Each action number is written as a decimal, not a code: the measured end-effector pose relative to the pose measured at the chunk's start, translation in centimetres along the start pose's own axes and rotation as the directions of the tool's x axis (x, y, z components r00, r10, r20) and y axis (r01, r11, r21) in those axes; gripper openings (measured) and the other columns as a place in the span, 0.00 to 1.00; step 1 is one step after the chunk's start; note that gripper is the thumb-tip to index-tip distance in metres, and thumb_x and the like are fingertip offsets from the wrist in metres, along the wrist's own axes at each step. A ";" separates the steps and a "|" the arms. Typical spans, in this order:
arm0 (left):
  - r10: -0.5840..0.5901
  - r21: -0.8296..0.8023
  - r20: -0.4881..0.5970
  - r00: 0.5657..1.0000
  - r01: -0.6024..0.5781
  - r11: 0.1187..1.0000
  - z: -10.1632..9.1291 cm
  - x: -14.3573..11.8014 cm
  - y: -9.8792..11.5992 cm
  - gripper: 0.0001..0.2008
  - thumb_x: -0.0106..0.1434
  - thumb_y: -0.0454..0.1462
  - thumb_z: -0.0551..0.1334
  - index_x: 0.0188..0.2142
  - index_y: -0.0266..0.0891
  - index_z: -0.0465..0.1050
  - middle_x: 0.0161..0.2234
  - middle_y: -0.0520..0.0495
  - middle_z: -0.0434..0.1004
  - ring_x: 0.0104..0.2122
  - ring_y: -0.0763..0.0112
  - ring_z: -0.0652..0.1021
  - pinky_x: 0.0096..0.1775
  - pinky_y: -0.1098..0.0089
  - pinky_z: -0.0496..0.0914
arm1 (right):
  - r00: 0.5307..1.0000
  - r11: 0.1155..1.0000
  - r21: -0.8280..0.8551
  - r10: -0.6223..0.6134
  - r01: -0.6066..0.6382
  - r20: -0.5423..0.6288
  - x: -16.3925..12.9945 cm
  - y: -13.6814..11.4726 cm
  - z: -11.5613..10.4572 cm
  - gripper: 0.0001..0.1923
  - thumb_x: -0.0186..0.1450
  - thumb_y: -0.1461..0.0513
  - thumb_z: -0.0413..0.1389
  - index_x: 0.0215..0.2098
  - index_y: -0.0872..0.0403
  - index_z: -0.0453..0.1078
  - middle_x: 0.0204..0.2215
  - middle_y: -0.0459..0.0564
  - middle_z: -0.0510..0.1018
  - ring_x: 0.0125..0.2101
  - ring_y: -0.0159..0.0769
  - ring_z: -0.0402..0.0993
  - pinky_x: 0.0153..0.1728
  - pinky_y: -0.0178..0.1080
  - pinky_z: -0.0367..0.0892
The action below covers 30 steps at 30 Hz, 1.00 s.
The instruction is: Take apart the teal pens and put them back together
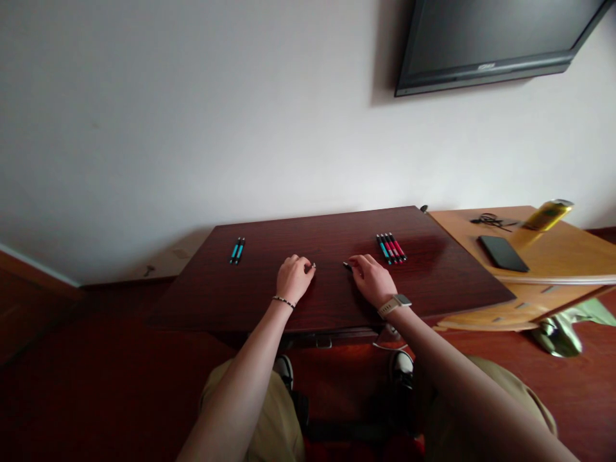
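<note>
My left hand (294, 277) is above the dark wooden table (317, 240), thumb and forefinger pinched together. A small pale tip pokes out of that pinch; the rest is hidden by the fingers. To its right, my right hand (371, 277) is closed on a pen (347, 265), whose dark end points left while its body is covered by the hand. Just beyond the right hand lies a row of several pens (391, 248), some with blue and some with pink barrels. Two blue-and-black pens (237, 251) lie side by side on the table's left part.
A lighter wooden cabinet (462, 240) adjoins the table on the right. On it are a black phone-like slab (503, 253), a dark cable (491, 221) and a yellow can (549, 215). A television (500, 38) hangs on the wall above.
</note>
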<state>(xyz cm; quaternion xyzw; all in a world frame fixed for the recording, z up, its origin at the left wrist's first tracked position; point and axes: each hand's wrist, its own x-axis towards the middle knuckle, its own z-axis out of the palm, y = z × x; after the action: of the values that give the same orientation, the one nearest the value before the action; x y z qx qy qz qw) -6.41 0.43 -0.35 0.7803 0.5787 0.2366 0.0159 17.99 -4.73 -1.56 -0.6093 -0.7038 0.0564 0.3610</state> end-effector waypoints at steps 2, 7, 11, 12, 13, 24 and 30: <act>0.017 0.012 0.011 1.000 -0.017 1.000 0.3 -0.1 0.1 0.06 0.68 0.41 0.68 0.36 0.42 0.79 0.40 0.44 0.77 0.43 0.60 0.75 0.47 0.64 0.69 | 1.000 1.000 0.002 0.001 -0.001 0.007 0.0 -0.1 0.0 0.13 0.72 0.64 0.53 0.52 0.49 0.74 0.47 0.53 0.80 0.40 0.42 0.79 0.42 0.40 0.71; 0.026 0.051 0.032 0.999 -0.028 0.998 0.9 0.0 0.1 0.05 0.68 0.40 0.67 0.35 0.42 0.78 0.41 0.43 0.77 0.44 0.59 0.75 0.48 0.63 0.68 | 1.000 1.000 0.011 -0.001 0.001 0.013 -0.2 0.0 0.1 0.12 0.72 0.64 0.53 0.52 0.49 0.74 0.47 0.52 0.80 0.41 0.41 0.79 0.44 0.40 0.71; 0.017 0.096 0.028 0.999 -0.019 0.995 1.1 0.3 0.2 0.08 0.71 0.38 0.63 0.35 0.41 0.78 0.41 0.41 0.77 0.44 0.58 0.74 0.48 0.62 0.67 | 1.000 1.000 0.018 -0.002 0.002 0.012 -0.2 0.0 0.2 0.12 0.72 0.63 0.53 0.52 0.49 0.74 0.47 0.52 0.80 0.41 0.41 0.79 0.44 0.40 0.71; 0.016 0.108 0.026 1.000 -0.019 0.994 1.1 0.3 0.2 0.08 0.72 0.38 0.62 0.35 0.41 0.78 0.41 0.41 0.77 0.44 0.58 0.74 0.48 0.62 0.67 | 1.000 1.000 0.020 -0.001 0.001 0.011 -0.2 0.1 0.2 0.12 0.72 0.63 0.53 0.52 0.49 0.74 0.47 0.52 0.80 0.41 0.41 0.79 0.44 0.39 0.71; 0.017 0.122 0.024 1.000 -0.020 0.992 1.2 0.3 0.1 0.08 0.72 0.38 0.62 0.35 0.41 0.77 0.41 0.41 0.77 0.44 0.58 0.74 0.47 0.62 0.67 | 1.000 1.000 0.020 -0.001 0.000 0.011 -0.3 0.1 0.2 0.12 0.72 0.63 0.53 0.52 0.49 0.74 0.47 0.52 0.80 0.41 0.41 0.79 0.44 0.39 0.71; 0.023 0.145 -0.016 1.000 -0.020 0.989 1.6 0.4 0.3 0.04 0.71 0.38 0.63 0.40 0.42 0.77 0.43 0.43 0.77 0.46 0.58 0.74 0.48 0.62 0.67 | 1.000 1.000 0.019 0.006 -0.006 0.013 -0.3 0.1 0.1 0.13 0.72 0.63 0.54 0.52 0.49 0.74 0.46 0.51 0.80 0.41 0.40 0.79 0.44 0.39 0.71; 0.012 0.159 -0.004 1.000 -0.011 0.987 1.9 0.9 0.2 0.06 0.73 0.37 0.61 0.38 0.41 0.76 0.42 0.42 0.76 0.45 0.59 0.74 0.47 0.63 0.67 | 1.000 1.000 0.016 -0.006 0.006 0.016 -0.4 0.1 0.0 0.13 0.72 0.63 0.54 0.52 0.49 0.74 0.46 0.52 0.80 0.41 0.40 0.79 0.43 0.39 0.71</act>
<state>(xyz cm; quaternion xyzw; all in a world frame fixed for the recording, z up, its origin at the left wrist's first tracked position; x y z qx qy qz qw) -5.28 1.60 -1.65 0.7818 0.5912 0.1918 -0.0493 18.04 -5.06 -1.76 -0.6039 -0.7079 0.0658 0.3603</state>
